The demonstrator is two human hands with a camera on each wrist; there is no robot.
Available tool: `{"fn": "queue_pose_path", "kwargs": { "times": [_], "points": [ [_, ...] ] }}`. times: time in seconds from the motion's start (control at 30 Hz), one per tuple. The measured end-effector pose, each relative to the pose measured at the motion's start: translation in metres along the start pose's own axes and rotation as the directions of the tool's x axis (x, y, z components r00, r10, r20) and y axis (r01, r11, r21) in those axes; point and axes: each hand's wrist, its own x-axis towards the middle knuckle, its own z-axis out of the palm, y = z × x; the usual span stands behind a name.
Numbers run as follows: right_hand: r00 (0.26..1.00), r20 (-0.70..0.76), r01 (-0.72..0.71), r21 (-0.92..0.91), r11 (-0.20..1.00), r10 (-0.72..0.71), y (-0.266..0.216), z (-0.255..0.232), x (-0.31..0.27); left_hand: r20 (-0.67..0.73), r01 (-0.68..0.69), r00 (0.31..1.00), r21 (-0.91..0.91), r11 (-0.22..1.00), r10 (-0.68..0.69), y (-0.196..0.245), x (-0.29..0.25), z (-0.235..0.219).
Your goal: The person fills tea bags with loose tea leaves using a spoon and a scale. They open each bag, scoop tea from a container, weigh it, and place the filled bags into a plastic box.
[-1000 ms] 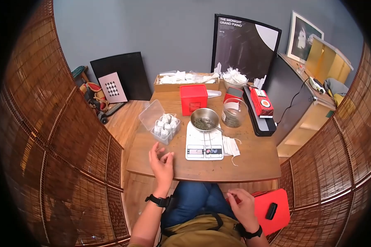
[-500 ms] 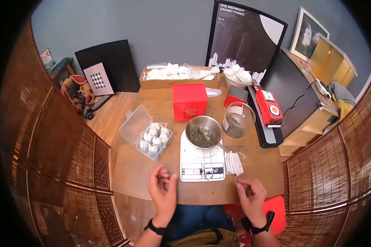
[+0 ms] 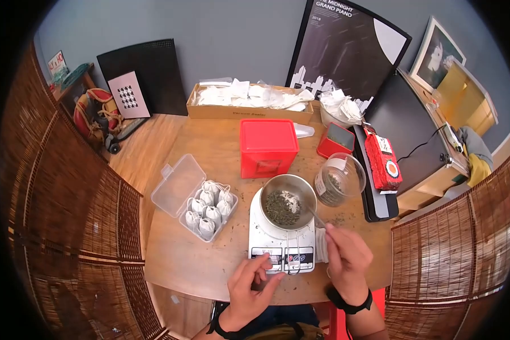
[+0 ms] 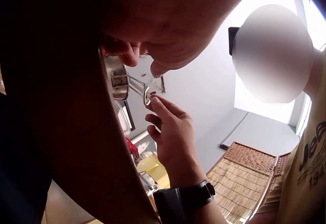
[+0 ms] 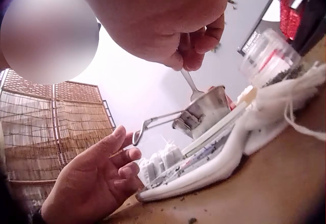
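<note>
My right hand pinches the handle of a metal spoon whose other end dips into a steel bowl. Dried green leaves lie in that bowl, which has a long wire handle and stands on a white kitchen scale. My left hand hovers by the scale's front edge, its fingers loosely bent close to the wire handle and holding nothing. Right of the scale, partly hidden by my right hand, lie white drawstring bags.
An open clear plastic box of filled drawstring bags stands at the left. Behind the bowl are a red canister and a carton of white bags. To the right stand a clear jar, a red tin and a black appliance.
Both hands have moved forward over the table. My right hand has come up from beside the red stool and taken hold of the spoon; my left has moved right toward the bowl's handle.
</note>
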Motion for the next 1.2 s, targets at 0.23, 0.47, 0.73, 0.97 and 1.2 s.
{"fn": "queue_pose_path", "kwargs": {
  "times": [0.23,0.47,0.73,0.97,1.2],
  "points": [
    [0.646,0.462,-0.652,0.749,0.123,0.608,-0.054,-0.006,-0.052,0.205,0.069,0.979,-0.261,0.963,-0.015,0.025,0.002,-0.01],
    [0.661,0.53,-0.707,0.678,0.204,0.531,-0.069,0.003,-0.078,0.095,0.298,0.949,-0.577,0.76,-0.3,0.013,-0.009,-0.005],
    [0.459,0.65,-0.759,0.641,-0.114,0.606,-0.045,0.01,-0.03,-0.132,0.291,0.89,-0.572,0.767,-0.436,-0.013,-0.004,-0.004],
    [0.439,0.844,-0.741,0.535,-0.406,0.309,-0.032,0.02,-0.018,-0.08,0.313,0.93,-0.339,0.887,-0.359,-0.013,-0.011,-0.008],
    [0.589,0.627,-0.688,0.72,-0.09,0.509,-0.021,-0.042,0.008,-0.024,0.345,0.929,-0.309,0.886,-0.37,-0.015,-0.012,-0.01]
  ]
}}
